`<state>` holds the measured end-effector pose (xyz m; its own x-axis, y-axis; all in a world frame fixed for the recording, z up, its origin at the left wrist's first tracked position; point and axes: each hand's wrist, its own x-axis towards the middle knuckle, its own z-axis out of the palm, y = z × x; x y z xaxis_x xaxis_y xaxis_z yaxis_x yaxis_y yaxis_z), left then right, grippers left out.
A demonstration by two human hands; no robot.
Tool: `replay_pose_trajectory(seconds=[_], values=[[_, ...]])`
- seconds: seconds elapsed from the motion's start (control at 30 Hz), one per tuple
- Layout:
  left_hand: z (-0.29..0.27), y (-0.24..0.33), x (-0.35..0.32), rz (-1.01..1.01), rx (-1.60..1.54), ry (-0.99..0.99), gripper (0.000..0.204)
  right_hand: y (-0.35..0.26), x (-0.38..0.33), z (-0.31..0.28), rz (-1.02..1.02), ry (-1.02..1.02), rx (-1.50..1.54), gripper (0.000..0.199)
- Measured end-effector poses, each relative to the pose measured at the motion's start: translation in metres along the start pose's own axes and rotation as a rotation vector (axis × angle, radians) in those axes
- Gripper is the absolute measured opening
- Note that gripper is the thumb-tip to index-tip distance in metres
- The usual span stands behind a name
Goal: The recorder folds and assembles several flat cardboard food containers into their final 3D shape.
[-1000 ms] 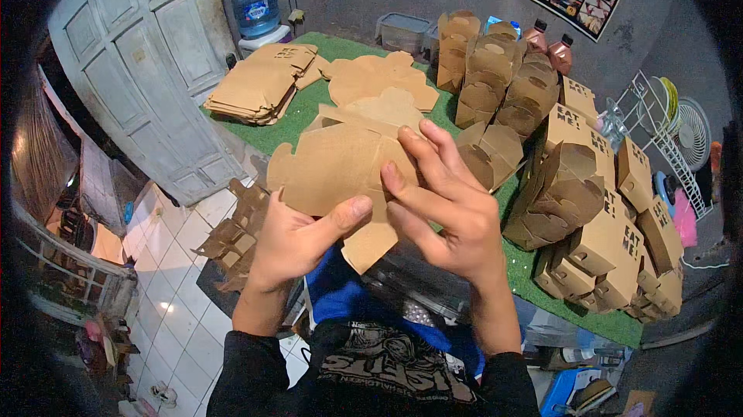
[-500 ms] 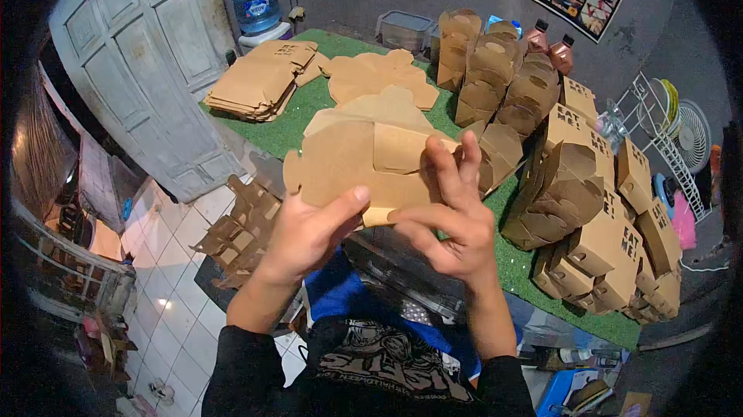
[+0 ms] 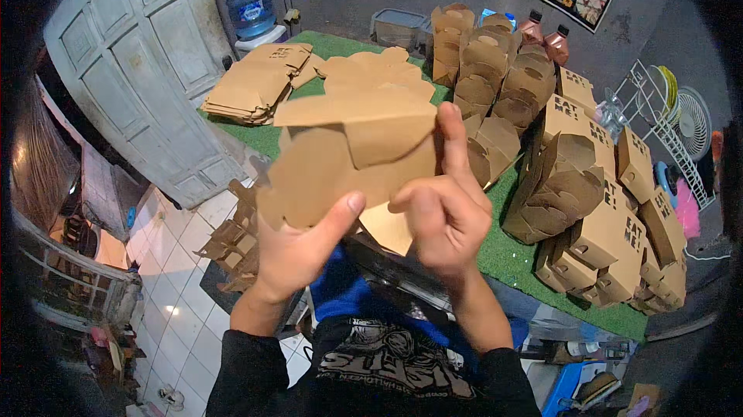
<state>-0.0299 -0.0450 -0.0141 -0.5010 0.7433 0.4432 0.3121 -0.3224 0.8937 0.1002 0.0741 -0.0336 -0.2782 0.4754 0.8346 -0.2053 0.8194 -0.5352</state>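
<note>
A partly folded brown cardboard box (image 3: 317, 165) is held up in front of me, over the table's near edge. My left hand (image 3: 298, 254) grips its lower left, thumb flat on the inner face and the other fingers hidden behind. At the right end is my right hand (image 3: 449, 208), one finger stretched up along the side wall, the others bent against the lower flap and partly blurred. The far wall stands folded up, and a lighter flap (image 3: 387, 223) hangs at the bottom between my hands. Beyond it lie flat cardboard blanks (image 3: 371, 69) on the green table cover (image 3: 251, 137).
A stack of flat blanks (image 3: 255, 80) sits at the far left. Nested open boxes (image 3: 557, 185) and piled closed boxes (image 3: 607, 243) fill the right side. More folded cardboard (image 3: 228, 243) is low at the left. A water jug (image 3: 251, 11) stands beside the door (image 3: 143, 69).
The far wall of the box has been folded up, and the near flap has swung down. My right hand's raised fingers have closed in against the box's right side.
</note>
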Motion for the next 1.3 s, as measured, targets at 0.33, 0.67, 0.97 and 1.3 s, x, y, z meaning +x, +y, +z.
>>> replay_pose_trajectory(seconds=[0.33, 0.67, 0.97, 1.3], values=[[-0.015, 0.005, 0.001, -0.137, -0.187, -0.273, 0.046, 0.011, -0.005, -0.033, -0.121, -0.145, -0.064, 0.015], [-0.007, 0.009, -0.006, -0.164, -0.162, -0.268, 0.036, 0.006, -0.001, -0.028, 0.027, -0.102, 0.028, 0.009], [0.008, -0.003, -0.002, 0.081, -0.025, -0.309, 0.040, 0.009, -0.006, -0.014, -0.022, 0.088, 0.068, 0.013], [0.020, -0.009, -0.007, -0.114, -0.241, -0.205, 0.037, 0.019, -0.019, -0.033, -0.216, -0.220, -0.381, 0.058]])
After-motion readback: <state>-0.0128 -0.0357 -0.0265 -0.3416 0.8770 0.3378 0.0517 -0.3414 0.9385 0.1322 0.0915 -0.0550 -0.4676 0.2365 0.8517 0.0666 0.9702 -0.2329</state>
